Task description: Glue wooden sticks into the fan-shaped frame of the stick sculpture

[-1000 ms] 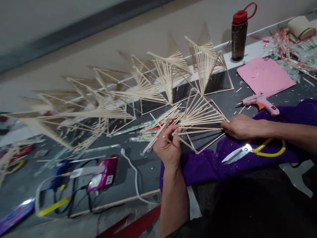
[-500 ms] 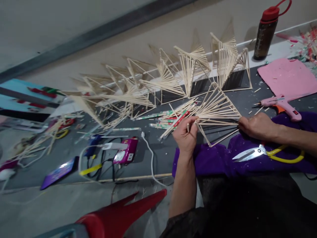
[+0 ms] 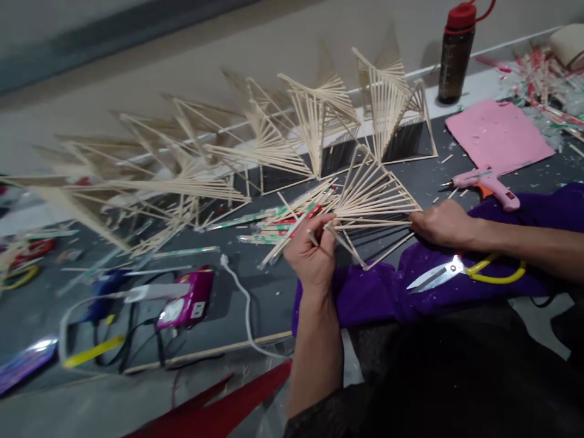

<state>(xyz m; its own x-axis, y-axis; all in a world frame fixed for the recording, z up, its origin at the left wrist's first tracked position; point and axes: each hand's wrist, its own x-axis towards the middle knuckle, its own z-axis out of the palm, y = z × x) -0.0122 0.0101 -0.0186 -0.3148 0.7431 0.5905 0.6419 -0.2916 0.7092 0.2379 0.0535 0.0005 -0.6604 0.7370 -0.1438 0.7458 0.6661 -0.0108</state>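
Observation:
A fan-shaped frame of thin wooden sticks (image 3: 376, 198) is held between both hands above the dark table. My left hand (image 3: 312, 249) is closed on its left corner, with a short stick end poking out between thumb and fingers. At its right corner, my right hand (image 3: 435, 224) pinches the frame. Just beneath lies a purple cloth (image 3: 365, 295) with yellow-handled scissors (image 3: 438, 274) on it. Loose and wrapped sticks (image 3: 292, 213) lie behind my left hand. A pink glue gun (image 3: 486, 182) rests beyond my right hand.
Several finished-looking stick structures (image 3: 387, 109) stand along the wall. At the back right are a dark bottle (image 3: 456, 58), a pink cloth (image 3: 499, 137) and a heap of wrappers. A magenta box (image 3: 187, 298), cables and a phone (image 3: 27, 365) lie left; a red chair part (image 3: 219, 407) is below.
The camera view has turned to the right, so everything appears further left. Both hands keep their hold on the stick frame, which looks nearly the same.

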